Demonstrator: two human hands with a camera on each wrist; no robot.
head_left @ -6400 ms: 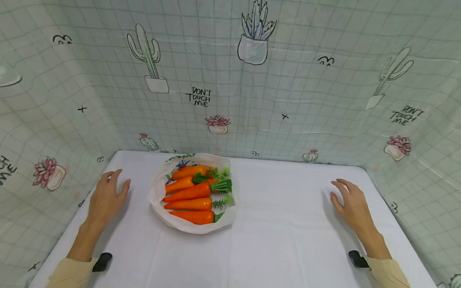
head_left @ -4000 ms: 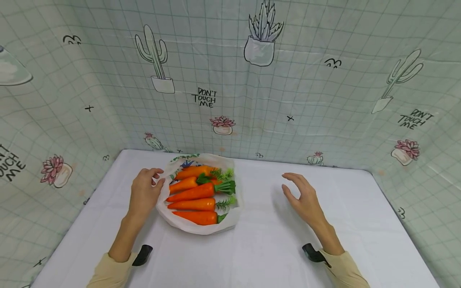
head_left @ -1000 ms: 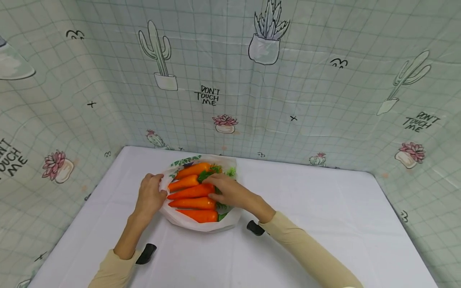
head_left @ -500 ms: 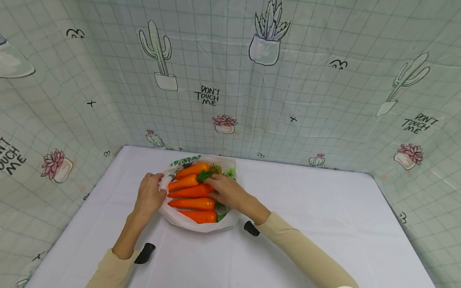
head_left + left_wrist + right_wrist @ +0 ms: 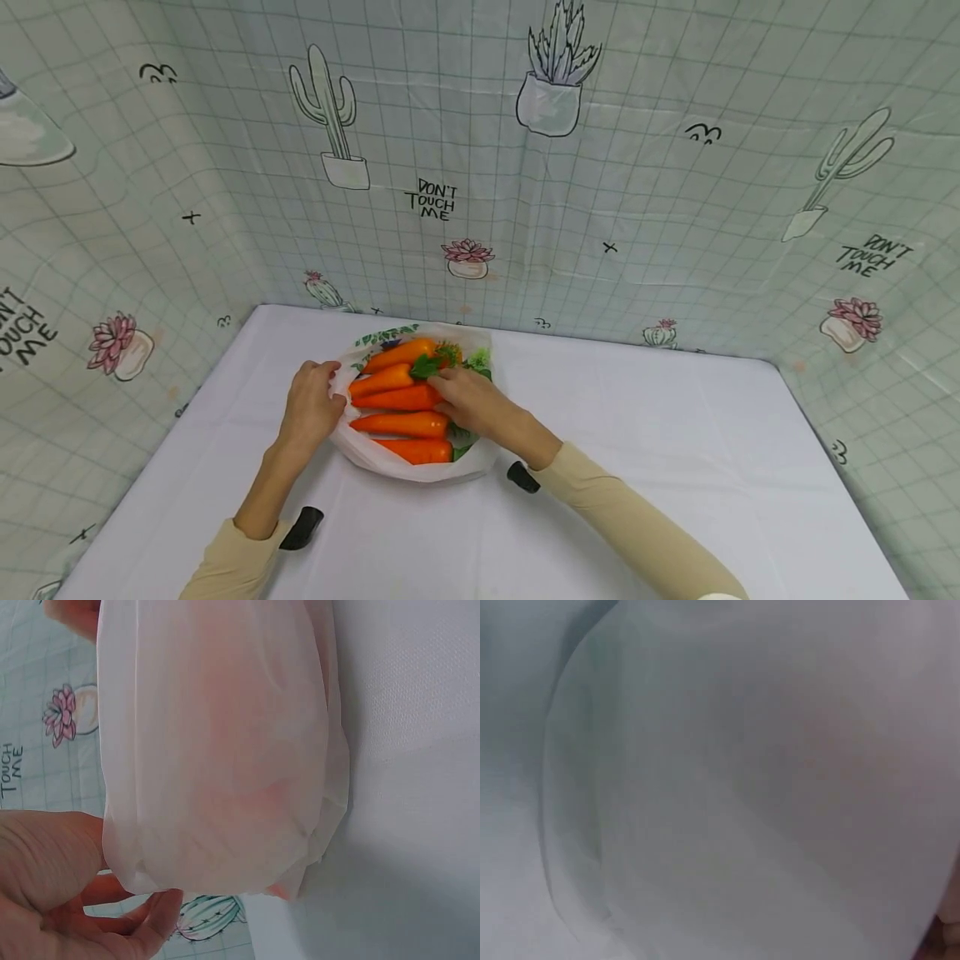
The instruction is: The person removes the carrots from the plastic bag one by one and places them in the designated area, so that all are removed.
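Carrots in white bag; left hand pinching rim, right hand gripping middle carrot.

White table, faint creases, fine cloth-like weave in left wrist view. Carries one white bag directly on top, left of centre, near back edge, opening upward, with orange carrots inside.
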